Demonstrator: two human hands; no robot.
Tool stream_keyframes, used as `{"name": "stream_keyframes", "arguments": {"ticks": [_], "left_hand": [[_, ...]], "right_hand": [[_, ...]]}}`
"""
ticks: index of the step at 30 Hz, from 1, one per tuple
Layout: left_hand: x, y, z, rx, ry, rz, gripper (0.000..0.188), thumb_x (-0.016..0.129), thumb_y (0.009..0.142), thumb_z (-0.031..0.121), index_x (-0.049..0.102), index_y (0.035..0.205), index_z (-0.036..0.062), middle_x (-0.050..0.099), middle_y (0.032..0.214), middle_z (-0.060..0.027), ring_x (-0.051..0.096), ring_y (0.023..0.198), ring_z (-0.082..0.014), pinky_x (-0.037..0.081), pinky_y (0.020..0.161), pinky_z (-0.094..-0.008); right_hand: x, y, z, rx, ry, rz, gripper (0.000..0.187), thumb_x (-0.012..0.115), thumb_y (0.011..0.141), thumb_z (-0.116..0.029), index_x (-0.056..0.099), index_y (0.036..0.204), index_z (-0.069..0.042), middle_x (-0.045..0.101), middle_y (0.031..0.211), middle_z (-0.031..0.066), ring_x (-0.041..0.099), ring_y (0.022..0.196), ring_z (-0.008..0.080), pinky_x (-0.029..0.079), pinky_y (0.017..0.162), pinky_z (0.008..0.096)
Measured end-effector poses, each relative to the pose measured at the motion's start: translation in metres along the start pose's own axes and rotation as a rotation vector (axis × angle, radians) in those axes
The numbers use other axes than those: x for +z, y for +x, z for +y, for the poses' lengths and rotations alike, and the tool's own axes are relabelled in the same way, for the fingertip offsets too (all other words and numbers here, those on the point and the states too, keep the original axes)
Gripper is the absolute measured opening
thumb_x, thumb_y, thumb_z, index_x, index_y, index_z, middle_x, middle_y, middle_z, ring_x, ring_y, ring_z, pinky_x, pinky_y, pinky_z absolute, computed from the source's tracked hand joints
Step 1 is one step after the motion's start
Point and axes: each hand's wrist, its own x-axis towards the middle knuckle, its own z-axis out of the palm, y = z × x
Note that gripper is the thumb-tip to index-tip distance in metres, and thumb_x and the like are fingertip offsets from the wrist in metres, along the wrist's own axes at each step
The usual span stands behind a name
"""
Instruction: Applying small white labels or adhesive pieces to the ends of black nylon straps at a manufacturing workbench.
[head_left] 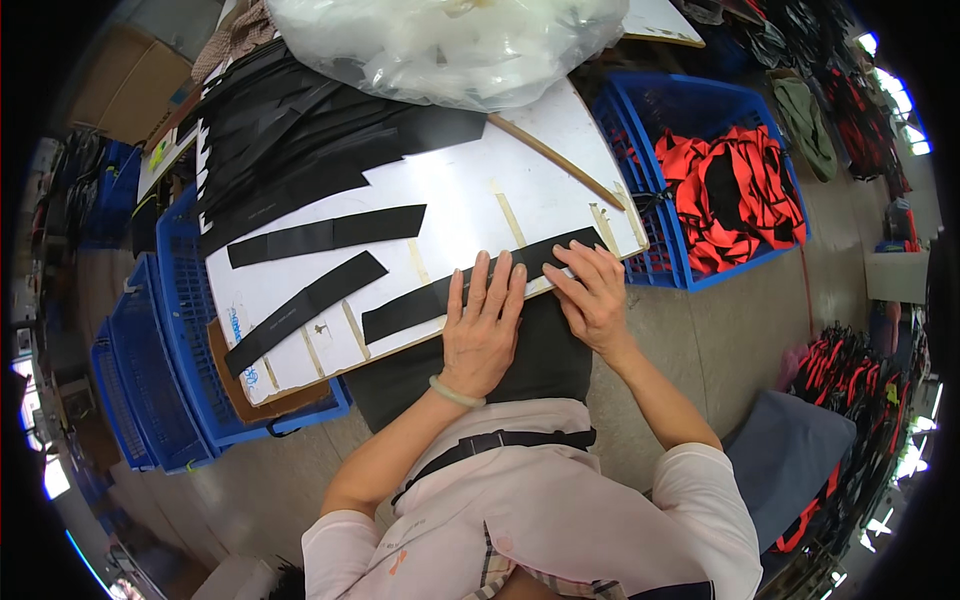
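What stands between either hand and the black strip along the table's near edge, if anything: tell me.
Nothing visible: the left hand and right hand both rest directly on the black strip. Another strip lies apart, to the left.

And on the table [450, 190], one strip [400, 308] lies along the near edge, two loose strips [325, 235] left of it, a pile [290, 130] behind those, bag [450, 60] at the back; right, a crate [690, 96] holds straps [690, 225].
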Motion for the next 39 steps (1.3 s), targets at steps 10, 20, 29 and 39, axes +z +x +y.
{"name": "stream_keyframes", "arguments": {"ticks": [10,20,29,39], "left_hand": [[-0.002,0.002,0.002,0.012,0.011,-0.005,0.052,0.051,0.085,0.01,0.047,0.136,0.002,0.038,0.147,-0.015,0.031,0.139,-0.0341,0.023,0.113,-0.0498],[0.003,0.001,0.001,0.033,0.013,-0.001,0.068,0.068,0.076,0.013,0.042,0.139,0.0034,0.037,0.147,-0.0141,0.029,0.14,-0.0337,0.021,0.114,-0.0505],[0.001,0.002,0.0,0.02,0.071,0.006,0.061,0.061,0.081,0.01,0.043,0.138,0.0031,0.038,0.147,-0.0136,0.031,0.139,-0.0333,0.022,0.113,-0.0501],[0.0,0.0,0.001,0.02,0.078,0.084,0.047,0.05,0.088,0.012,0.049,0.134,0.0034,0.041,0.145,-0.0141,0.035,0.137,-0.033,0.025,0.113,-0.0488]], "right_hand": [[0.0,-0.001,0.002,0.005,-0.005,0.003,0.032,0.067,0.08,-0.007,0.068,0.111,-0.011,0.061,0.123,0.0066,0.052,0.12,0.0259,0.034,0.103,0.0434],[-0.003,0.0,0.003,0.006,-0.018,0.005,0.034,0.066,0.079,-0.007,0.068,0.112,-0.012,0.061,0.123,0.0066,0.052,0.12,0.0252,0.035,0.103,0.0433],[0.001,-0.001,0.004,-0.004,0.018,0.023,0.033,0.066,0.079,-0.007,0.069,0.111,-0.012,0.061,0.123,0.0065,0.053,0.12,0.0255,0.035,0.103,0.0436],[-0.01,0.015,-0.008,0.06,0.048,-0.044,0.026,0.073,0.077,-0.011,0.07,0.102,-0.006,0.062,0.116,0.0074,0.053,0.114,0.0276,0.037,0.097,0.0406]]}}
